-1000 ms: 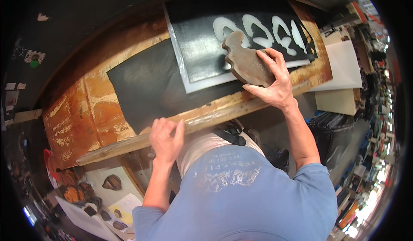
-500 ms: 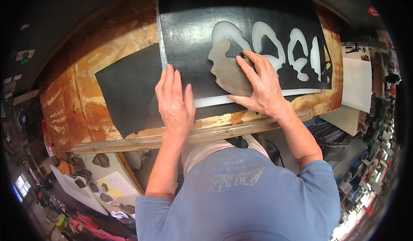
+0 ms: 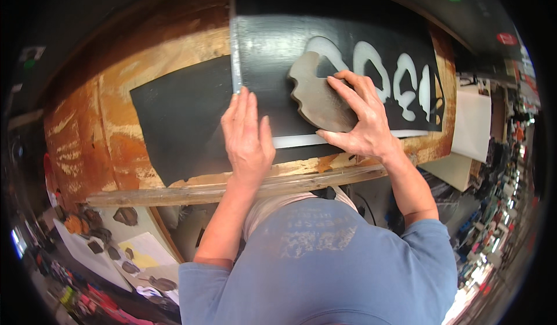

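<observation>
A black sheet (image 3: 267,58) with a pale edge lies on the bench. My left hand (image 3: 249,142) rests on its near left corner, fingers stretched out and holding nothing. Toward the right, my right hand (image 3: 365,119) grips a grey-brown curved cutting die (image 3: 318,96) between thumb and fingers. The die has a wavy left edge and sits on the black sheet, partly over a curved cut-out (image 3: 326,45). Further cut-outs (image 3: 368,58) show pale to its right. My right fingers hide the die's right end.
A second dark sheet (image 3: 180,110) lies under the first, extending left over the worn wooden bench top (image 3: 87,151). A wooden rail (image 3: 156,197) runs along its near edge. Papers (image 3: 148,249) and small dark pieces (image 3: 125,216) lie on a lower surface at left. White sheets (image 3: 473,125) stand at right.
The black sheet has shifted right across the dark sheet below. Both hands and the die have moved right with it. The view has also tilted slightly.
</observation>
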`<control>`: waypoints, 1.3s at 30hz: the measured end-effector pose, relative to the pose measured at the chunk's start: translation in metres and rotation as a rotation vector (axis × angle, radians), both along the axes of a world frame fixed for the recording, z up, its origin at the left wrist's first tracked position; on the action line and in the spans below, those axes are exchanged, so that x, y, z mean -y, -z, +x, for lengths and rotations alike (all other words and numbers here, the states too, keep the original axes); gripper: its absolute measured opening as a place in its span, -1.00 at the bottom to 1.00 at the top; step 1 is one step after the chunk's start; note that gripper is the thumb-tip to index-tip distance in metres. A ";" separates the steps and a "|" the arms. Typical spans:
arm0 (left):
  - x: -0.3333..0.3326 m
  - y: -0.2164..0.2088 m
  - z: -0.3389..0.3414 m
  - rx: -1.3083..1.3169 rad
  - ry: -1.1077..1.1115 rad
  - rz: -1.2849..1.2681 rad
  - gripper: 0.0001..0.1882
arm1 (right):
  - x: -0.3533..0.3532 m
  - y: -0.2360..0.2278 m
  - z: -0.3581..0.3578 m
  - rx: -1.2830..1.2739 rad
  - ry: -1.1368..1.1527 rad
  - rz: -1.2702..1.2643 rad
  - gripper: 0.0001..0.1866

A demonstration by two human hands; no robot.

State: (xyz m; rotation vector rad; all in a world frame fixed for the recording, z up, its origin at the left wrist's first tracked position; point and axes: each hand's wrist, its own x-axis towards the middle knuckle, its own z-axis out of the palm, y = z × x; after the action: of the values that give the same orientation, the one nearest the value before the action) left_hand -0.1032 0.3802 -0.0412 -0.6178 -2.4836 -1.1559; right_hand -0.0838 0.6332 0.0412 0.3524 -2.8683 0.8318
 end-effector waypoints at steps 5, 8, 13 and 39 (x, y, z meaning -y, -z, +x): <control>0.000 0.002 0.000 0.013 -0.029 0.109 -0.32 | 0.027 0.008 -0.006 -0.058 0.088 -0.023 -0.08; 0.002 0.003 0.001 0.030 -0.040 0.131 -0.33 | 0.037 0.016 -0.011 -0.106 0.123 -0.012 -0.10; 0.004 0.004 0.001 0.062 -0.047 0.186 -0.35 | 0.043 0.028 -0.011 -0.056 0.084 0.079 -0.08; -0.013 -0.033 -0.015 0.506 -0.107 0.298 -0.52 | -0.120 -0.005 0.117 -0.038 0.973 -0.460 -0.20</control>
State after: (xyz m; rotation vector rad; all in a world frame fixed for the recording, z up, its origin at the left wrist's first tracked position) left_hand -0.1186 0.3933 -0.0085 -0.1129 -2.6067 -1.7693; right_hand 0.0332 0.7533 0.0459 -0.9645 -2.2287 1.1354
